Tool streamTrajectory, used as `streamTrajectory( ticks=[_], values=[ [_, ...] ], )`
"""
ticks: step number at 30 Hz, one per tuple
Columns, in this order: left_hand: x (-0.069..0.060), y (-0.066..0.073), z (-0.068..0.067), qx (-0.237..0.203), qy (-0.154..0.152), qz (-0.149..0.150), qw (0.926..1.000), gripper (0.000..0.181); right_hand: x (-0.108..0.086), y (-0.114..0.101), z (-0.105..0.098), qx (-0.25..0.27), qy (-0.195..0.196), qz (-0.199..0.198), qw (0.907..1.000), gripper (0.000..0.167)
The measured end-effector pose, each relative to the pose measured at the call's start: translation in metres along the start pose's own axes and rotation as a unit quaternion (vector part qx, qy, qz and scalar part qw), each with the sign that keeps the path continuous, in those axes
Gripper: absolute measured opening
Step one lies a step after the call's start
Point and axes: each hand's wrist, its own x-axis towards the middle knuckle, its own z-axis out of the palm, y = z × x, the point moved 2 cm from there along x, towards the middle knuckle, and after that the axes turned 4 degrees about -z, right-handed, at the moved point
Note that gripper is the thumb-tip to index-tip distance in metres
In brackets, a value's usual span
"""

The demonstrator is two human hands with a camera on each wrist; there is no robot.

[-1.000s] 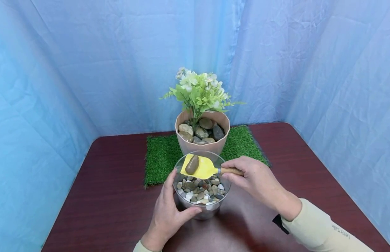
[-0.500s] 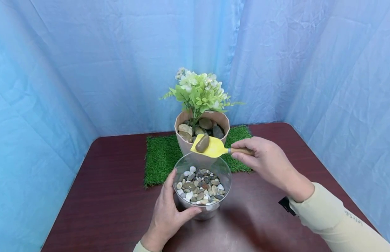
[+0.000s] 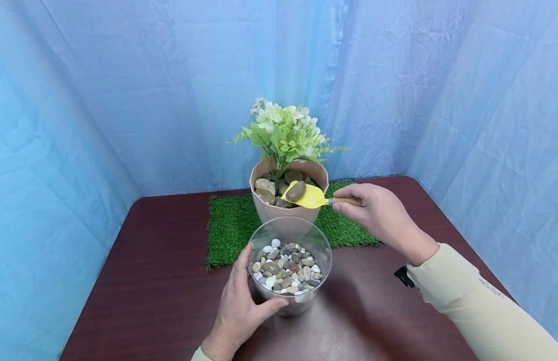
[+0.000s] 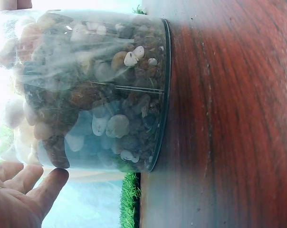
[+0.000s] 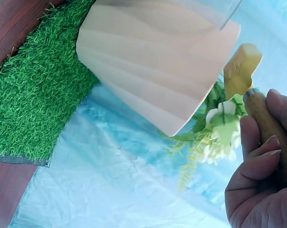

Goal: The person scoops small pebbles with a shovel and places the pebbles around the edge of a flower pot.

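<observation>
My right hand (image 3: 378,213) grips the wooden handle (image 5: 267,118) of a small yellow shovel (image 3: 314,197). A smooth brown stone (image 3: 296,191) lies on its blade, which is over the front right part of a pinkish-beige flowerpot (image 3: 285,214). Inside that pot, large stones (image 3: 264,186) surround the stem of a white-flowered plant (image 3: 288,130). Nearer to me stands a clear round container (image 3: 324,240) of small mixed pebbles (image 3: 285,268). My left hand (image 3: 238,303) holds it at the rim, thumb in front and fingers on the left side. In the left wrist view, pebbles show through its wall.
The flowerpot stands on a green artificial grass mat (image 3: 231,230), behind the clear container. All of this is on a dark red-brown wooden table (image 3: 170,281). Blue cloth (image 3: 193,100) hangs at the back and both sides.
My right hand has carried the shovel and stone away from me, from above the clear container to over the flowerpot's rim. My left hand has stayed on the container.
</observation>
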Motion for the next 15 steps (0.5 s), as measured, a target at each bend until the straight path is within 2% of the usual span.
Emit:
streamTrajectory(
  ticks=[4, 15],
  values=[
    [-0.001, -0.001, 0.001, -0.004, -0.001, -0.005, 1.0, 0.128, 0.005, 0.007, -0.001, -0.005, -0.005, 0.018, 0.9998, 0.022],
    [0.0, -0.005, 0.003, -0.002, 0.012, 0.012, 0.9999, 0.126, 0.009, 0.021, -0.016, -0.054, -0.002, 0.04, 0.9977, 0.025]
  ],
)
